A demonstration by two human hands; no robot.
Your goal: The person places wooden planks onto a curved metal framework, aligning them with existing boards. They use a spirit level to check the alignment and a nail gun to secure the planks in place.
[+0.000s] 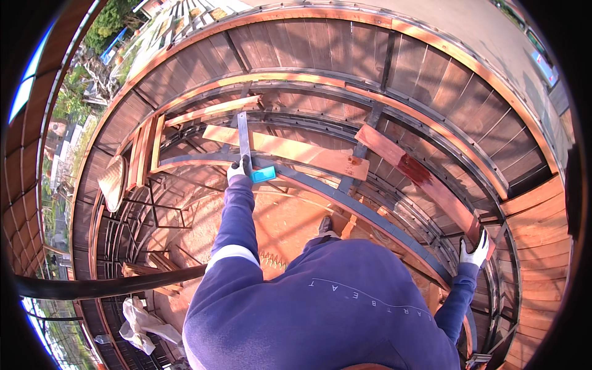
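Observation:
My left hand (238, 169), in a dark and white glove, is closed on a try square with a flat grey metal blade (243, 134) and a bright blue handle (263, 174). The blade lies across a light orange-brown plank (290, 152), past the grey curved metal rail (345, 198). At the right, my right hand (473, 251), also gloved, grips the near end of a reddish plank (425, 177), thumb and fingers on either side. That plank slants over the dark metal framework and has a darker, wet-looking patch mid-length.
A curved wall of wooden boards (308, 46) encloses me, with metal ribs inside it. A conical straw hat (111, 183) hangs at the left. A dark bar (111, 285) crosses the lower left, above a whitish sack (145, 324). Wood pieces (161, 265) lie on the orange floor (271, 216).

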